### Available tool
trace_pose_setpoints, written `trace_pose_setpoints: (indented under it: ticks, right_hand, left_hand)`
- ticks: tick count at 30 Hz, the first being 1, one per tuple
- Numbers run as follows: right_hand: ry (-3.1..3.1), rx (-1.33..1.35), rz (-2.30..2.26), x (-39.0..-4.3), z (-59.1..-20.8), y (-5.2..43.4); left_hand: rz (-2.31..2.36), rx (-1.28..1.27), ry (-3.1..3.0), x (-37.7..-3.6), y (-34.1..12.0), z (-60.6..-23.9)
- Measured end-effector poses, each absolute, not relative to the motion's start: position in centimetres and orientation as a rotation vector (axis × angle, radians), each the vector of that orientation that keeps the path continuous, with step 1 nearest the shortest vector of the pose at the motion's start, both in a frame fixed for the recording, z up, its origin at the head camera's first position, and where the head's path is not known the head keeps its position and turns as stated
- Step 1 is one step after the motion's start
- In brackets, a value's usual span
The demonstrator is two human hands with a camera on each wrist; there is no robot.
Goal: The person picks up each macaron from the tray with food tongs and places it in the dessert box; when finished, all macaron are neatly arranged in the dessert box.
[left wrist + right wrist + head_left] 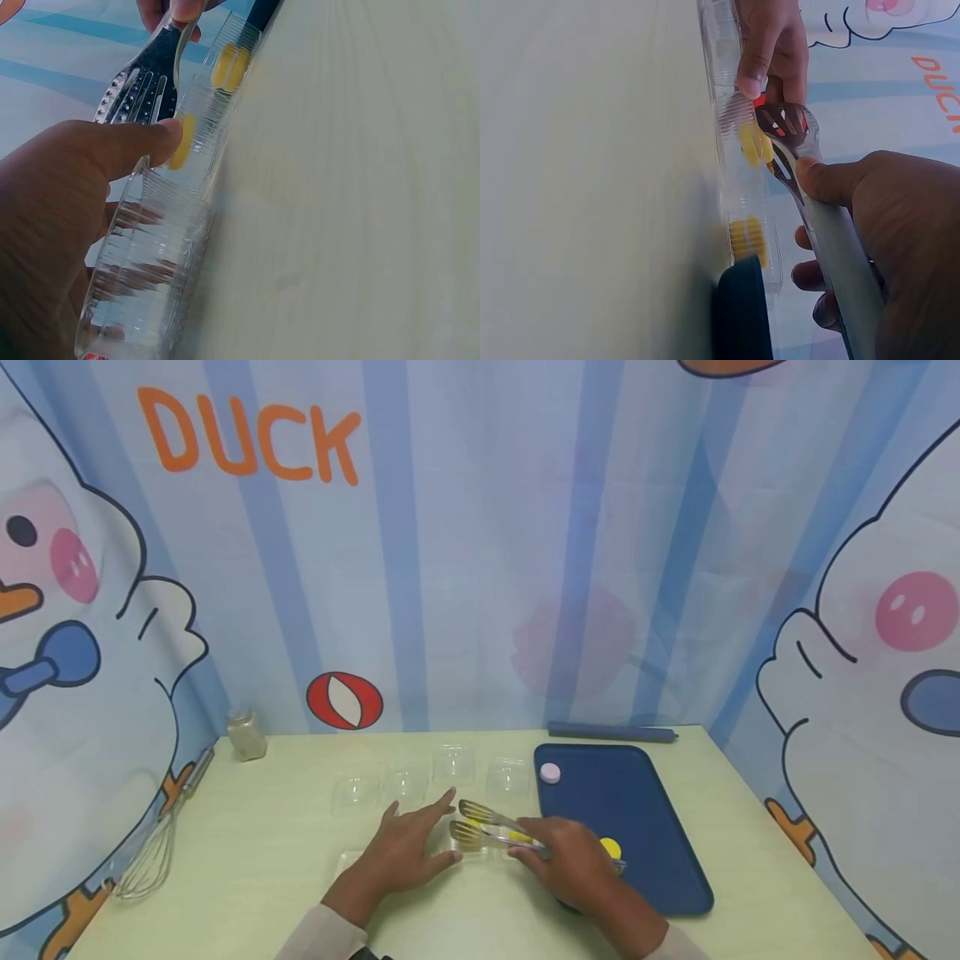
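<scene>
My right hand (573, 864) grips metal tongs (477, 812), whose two slotted heads stand apart over a row of small clear plastic containers (176, 225) near the front of the table. Beneath the heads, one container holds a yellow round piece (182, 141). Another yellow piece (748, 238) lies in the container beside it, nearer the tray. My left hand (405, 847) has its fingers spread over the row's left part, thumb close to the tong heads. Whether that thumb touches a container I cannot tell. To the right, a blue tray (622, 793) carries a yellow piece (611, 848) and a pink piece (551, 773).
Behind my hands stand several clear plastic containers (453, 762). A whisk (153, 852) lies at the left edge, and a small jar (247, 735) stands at the back left. A dark blue bar (611, 732) lies along the back, before a duck-printed curtain (480, 543).
</scene>
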State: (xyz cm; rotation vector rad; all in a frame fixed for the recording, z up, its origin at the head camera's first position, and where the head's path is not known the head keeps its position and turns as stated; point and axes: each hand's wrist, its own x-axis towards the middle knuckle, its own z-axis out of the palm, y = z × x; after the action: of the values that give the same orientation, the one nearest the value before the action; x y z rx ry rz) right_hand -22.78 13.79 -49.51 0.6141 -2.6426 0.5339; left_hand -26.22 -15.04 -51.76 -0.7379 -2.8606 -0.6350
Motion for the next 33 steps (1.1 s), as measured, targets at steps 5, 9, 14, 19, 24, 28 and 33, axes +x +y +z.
trace_pose_setpoints:
  ticks: [5,9,14,19,24,28,33]
  right_hand:
    - [-2.66,0.629,0.506,-22.77,-49.4,13.46]
    - [-2.712,0.624,0.511,-22.84,-49.28,13.19]
    - [-2.75,0.608,0.5,-22.94,-49.16,12.98]
    - [-2.77,0.603,0.481,-23.04,-49.19,12.9]
    - [-2.776,0.606,0.488,-23.12,-49.22,12.89]
    - [-2.776,0.615,0.501,-23.11,-49.21,12.92]
    - [-2.792,0.607,0.518,-23.04,-49.14,12.92]
  left_hand:
    - [-0.639,-0.733,-2.862,-26.23,-15.03,-51.7]
    - [-0.649,-0.733,-2.863,-26.16,-15.01,-51.64]
    - [-0.653,-0.74,-2.853,-26.07,-15.01,-51.62]
    - [-0.649,-0.742,-2.853,-26.09,-14.99,-51.59]
    - [-0.672,-0.726,-2.864,-26.19,-14.94,-51.62]
    - [-0.663,-0.729,-2.864,-26.15,-14.97,-51.67]
    - [-0.65,-0.735,-2.858,-26.21,-14.95,-51.83]
